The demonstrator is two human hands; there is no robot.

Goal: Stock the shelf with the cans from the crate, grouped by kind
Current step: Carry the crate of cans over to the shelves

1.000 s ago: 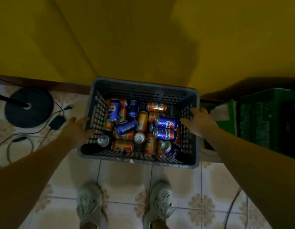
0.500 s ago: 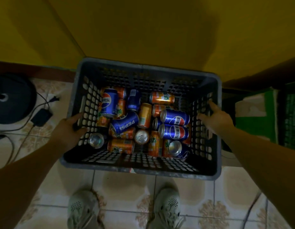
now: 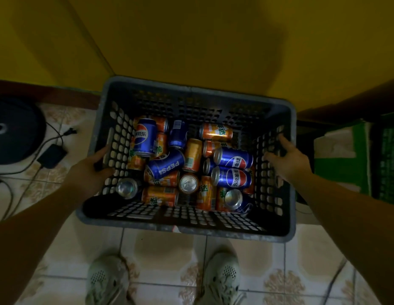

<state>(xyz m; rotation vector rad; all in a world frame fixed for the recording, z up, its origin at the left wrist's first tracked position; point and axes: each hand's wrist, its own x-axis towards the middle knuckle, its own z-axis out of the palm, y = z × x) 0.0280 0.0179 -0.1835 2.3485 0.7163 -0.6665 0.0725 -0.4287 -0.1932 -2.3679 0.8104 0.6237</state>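
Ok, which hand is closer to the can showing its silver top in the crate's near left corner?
Left. The left hand grips the crate wall right beside that can; the right hand grips the opposite wall.

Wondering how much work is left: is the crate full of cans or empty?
Partly full: blue cans and orange cans lie jumbled across the floor of the crate, well below its rim.

Black stand base, adapter, green box, shoes.
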